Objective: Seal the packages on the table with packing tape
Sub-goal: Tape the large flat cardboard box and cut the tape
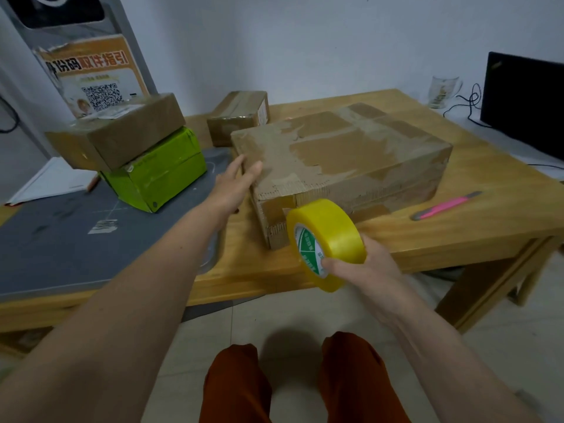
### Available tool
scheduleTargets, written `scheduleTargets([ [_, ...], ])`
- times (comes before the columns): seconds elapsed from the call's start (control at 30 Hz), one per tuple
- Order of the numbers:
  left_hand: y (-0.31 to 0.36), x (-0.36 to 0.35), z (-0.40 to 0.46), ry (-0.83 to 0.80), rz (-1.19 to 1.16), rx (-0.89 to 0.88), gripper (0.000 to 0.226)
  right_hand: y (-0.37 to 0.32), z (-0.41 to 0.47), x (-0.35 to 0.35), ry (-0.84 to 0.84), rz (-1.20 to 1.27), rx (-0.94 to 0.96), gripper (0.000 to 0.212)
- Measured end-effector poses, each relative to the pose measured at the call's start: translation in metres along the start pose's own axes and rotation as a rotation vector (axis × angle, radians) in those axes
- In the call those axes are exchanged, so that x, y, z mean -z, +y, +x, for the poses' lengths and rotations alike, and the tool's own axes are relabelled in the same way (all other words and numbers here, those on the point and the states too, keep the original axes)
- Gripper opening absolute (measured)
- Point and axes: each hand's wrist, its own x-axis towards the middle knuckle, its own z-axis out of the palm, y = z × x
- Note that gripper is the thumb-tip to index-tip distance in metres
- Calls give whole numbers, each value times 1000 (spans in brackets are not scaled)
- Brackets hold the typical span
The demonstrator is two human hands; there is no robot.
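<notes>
At the near edge of the wooden table (396, 248), the large cardboard box (351, 166) sits with its near-left corner close to the table's front rim; bare wood lies open to its right as far as a pink utility knife (445, 206), and a grey mat (61, 239) covers the table to its left. Left hand (235, 184): fingers straight, lying flat against the box's left end, thumb near the top edge. Right hand (363, 264): grips the yellow tape roll (323, 242), thumb hooked into the core, fingers curled round the outer face; roll held upright just in front of the box's near corner, over the table rim. Box is flat, rectangular, brown corrugated board, its top and sides patched with dull, wrinkled strips of old tape and torn, paler paper. Tape roll is glossy, translucent yellow, with a green-and-white printed core. On the mat, a bright green box (158, 175) carries a tilted brown box (122, 132); a small brown carton (238, 117) stands behind, near the wall.
</notes>
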Motion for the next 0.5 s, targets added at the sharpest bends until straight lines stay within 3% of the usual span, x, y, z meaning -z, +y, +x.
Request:
scheduleTargets([
  [0.1,-1,-11,8,-87,-167,48,62,-3,10,3,37,-20,14,35],
  [0.17,4,-25,11,-77,-151,61,60,-7,17,14,41,-44,10,30],
  [0.27,10,-42,13,-31,50,43,61,-19,28,46,-1,-136,14,29],
  [0.37,10,-51,16,65,395,-107,78,-33,39,76,-26,-269,46,42],
  [0.5,19,-62,15,191,539,-266,91,-35,49,97,-1,-294,56,37],
])
